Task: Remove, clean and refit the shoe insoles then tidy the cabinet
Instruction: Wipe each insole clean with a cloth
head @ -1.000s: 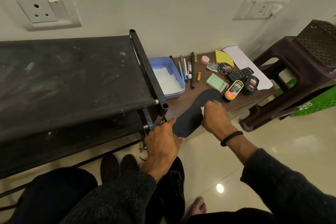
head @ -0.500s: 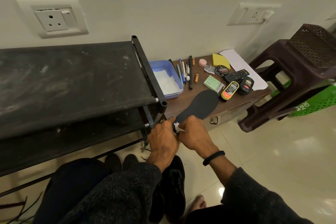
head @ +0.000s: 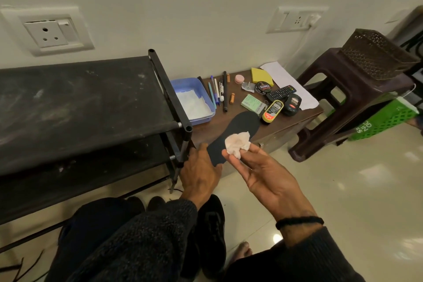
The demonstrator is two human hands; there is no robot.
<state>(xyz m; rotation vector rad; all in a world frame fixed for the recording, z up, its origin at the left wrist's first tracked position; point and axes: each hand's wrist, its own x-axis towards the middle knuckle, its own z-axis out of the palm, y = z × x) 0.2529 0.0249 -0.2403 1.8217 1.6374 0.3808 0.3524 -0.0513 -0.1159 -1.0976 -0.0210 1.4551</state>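
To the left of my left hand (head: 200, 173) stands the black shoe rack (head: 87, 107), its corner post just beside my knuckles. That hand grips the heel end of the black insole (head: 235, 135), thumb on top, and the insole runs up and away from it so its toe end lies on the low brown table (head: 274, 126). Beyond my fingers on that table are the blue tray (head: 194, 101), a row of pens (head: 217, 91), and the polish tins and a remote (head: 281, 92) further right.

A second ago my right hand (head: 263, 176) was palm down on the insole, rubbing; half a second ago it had reached the heel, right up against my left hand. Now it has lifted off and turned palm up, fingers mostly straight, with the crumpled tissue (head: 237, 144) pinched between thumb and fingertips just above the insole's middle. The tissue looks stained pinkish brown, so I judge the wipe has picked up dirt and I am checking it. This face seems about done; flipping the insole or refolding the tissue likely comes next. The shoe (head: 211, 231) waits on the floor below my left wrist.
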